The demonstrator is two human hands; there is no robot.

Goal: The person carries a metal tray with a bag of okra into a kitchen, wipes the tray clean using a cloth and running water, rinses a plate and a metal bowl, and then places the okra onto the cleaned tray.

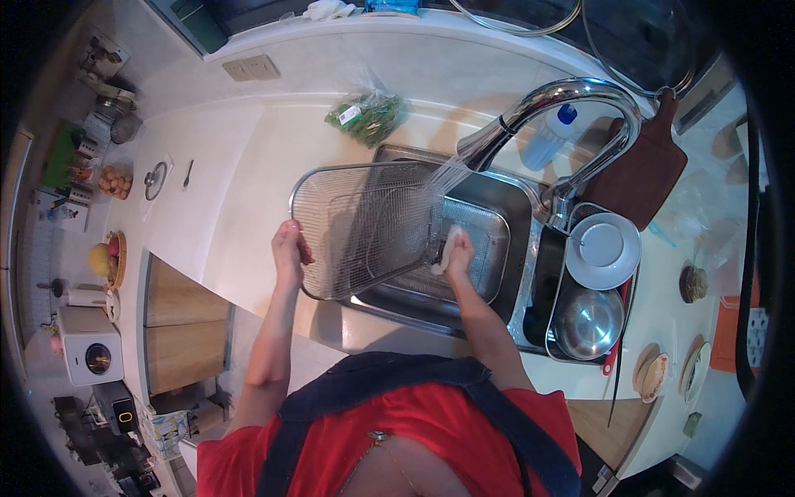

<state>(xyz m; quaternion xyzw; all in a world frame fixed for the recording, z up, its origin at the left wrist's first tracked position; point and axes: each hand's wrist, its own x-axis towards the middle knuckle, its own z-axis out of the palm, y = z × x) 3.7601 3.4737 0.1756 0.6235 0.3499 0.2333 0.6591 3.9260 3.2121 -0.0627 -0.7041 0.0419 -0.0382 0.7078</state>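
My left hand (289,251) grips the near left rim of a rectangular wire-mesh basket (354,230), which is tilted above the left sink bowl (520,261). Water sprays from the chrome pull-down faucet (484,144) onto the basket's right end. A white cloth or wipe (448,248) is in my right hand (461,251), close against that wet end of the mesh. Beneath the basket, a metal tray or rack with a perforated look (481,233) lies in the bowl.
Behind the sink are bagged green vegetables (369,117), a pale blue bottle (549,136) and a dark cutting board (646,161). A wire drainer on the right holds white plates (602,245) and a steel bowl (587,322). The faucet neck arches over the sink's back right.
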